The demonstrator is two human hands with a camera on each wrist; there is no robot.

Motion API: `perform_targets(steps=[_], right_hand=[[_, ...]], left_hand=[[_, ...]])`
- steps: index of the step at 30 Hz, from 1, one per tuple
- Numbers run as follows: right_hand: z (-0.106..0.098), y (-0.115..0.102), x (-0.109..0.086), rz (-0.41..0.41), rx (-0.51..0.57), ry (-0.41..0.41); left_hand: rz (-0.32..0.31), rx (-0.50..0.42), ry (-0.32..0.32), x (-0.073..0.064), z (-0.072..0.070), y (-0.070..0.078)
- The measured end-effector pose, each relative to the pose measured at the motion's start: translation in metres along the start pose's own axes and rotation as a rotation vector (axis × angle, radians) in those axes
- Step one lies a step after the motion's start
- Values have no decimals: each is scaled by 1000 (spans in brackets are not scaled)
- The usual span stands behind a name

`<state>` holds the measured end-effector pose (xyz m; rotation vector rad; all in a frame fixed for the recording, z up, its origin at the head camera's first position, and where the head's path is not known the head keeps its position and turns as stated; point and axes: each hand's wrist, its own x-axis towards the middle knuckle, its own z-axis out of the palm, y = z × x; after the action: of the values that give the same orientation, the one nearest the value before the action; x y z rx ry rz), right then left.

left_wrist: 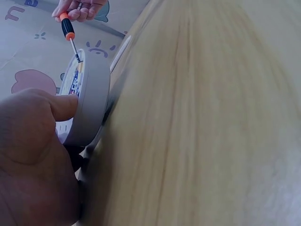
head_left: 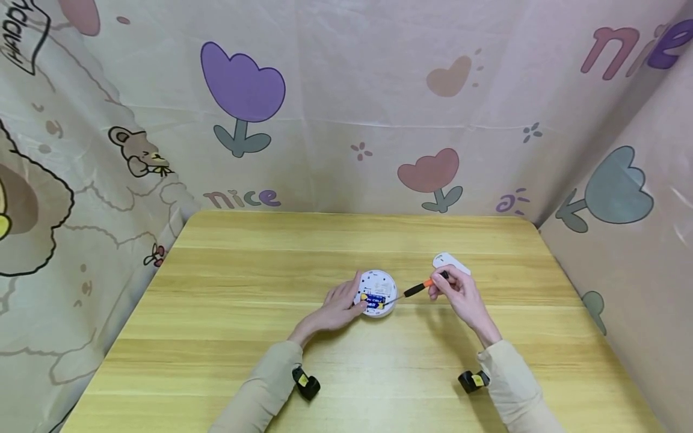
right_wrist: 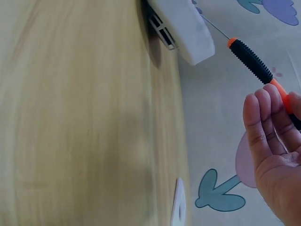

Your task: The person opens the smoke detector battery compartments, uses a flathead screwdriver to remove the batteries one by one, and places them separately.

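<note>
My left hand (head_left: 337, 308) grips the left side of a round white device (head_left: 377, 278), with the thumb over its face and the other fingers around its rim. Blue-and-yellow batteries (head_left: 372, 301) sit in its open compartment. From the right, my right hand (head_left: 462, 299) pinches the orange-and-black handle of a screwdriver (head_left: 415, 290) between thumb and fingers. The screwdriver's tip reaches the end of the batteries; whether it touches is too small to tell. In the left wrist view the device's side wall (left_wrist: 94, 99) stands tilted up off the table.
A white oblong cover (head_left: 445, 260) lies on the wooden table (head_left: 260, 264) behind my right hand. Patterned cloth (head_left: 335, 78) hangs along the back and both sides of the table. A black wrist camera (head_left: 306, 385) is worn at the left sleeve, another (head_left: 472, 381) at the right.
</note>
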<state>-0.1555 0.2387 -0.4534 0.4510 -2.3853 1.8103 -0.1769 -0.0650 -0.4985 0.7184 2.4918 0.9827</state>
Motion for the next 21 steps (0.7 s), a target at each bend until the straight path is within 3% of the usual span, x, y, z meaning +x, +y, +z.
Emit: perform_targets(steps=[8, 14, 21], right_hand=[[-6, -3, 1, -39, -11, 12], [-5, -20, 2, -80, -200, 4], [6, -45, 7, -181, -429, -26]], left_hand=[[-40, -34, 22, -1, 0, 5], [-60, -20, 84, 1, 4, 11], [-60, 9, 110, 2, 8, 11]])
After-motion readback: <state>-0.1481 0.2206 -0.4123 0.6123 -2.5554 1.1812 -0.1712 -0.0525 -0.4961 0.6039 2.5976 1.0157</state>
